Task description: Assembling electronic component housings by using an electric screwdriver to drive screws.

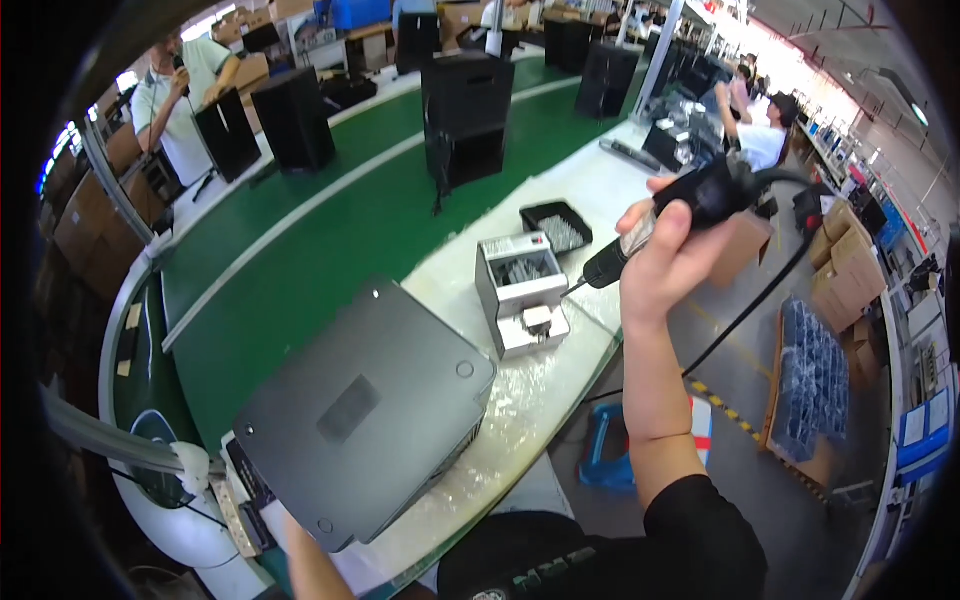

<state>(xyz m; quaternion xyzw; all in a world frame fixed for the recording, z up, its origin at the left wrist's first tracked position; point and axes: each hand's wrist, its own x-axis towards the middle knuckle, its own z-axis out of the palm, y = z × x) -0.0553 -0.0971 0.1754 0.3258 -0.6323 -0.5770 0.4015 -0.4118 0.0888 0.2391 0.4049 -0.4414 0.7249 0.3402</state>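
Observation:
My right hand is closed around a black electric screwdriver with a cable trailing from its rear. The thin bit points down-left, close to the front of a grey screw feeder with screws in its top hopper. Behind the feeder sits a black tray holding many small screws. On the near left lies a large dark grey box-shaped cabinet, a darker rectangle and round corner marks on its upper face. My left hand is at the cabinet's lower left edge; its fingers are hidden there.
A green conveyor curves beyond the white bench, carrying several black cabinets. Someone stands at the far left holding a dark object; others sit at the far right. A blue stool is below the bench, and a loaded pallet stands farther right.

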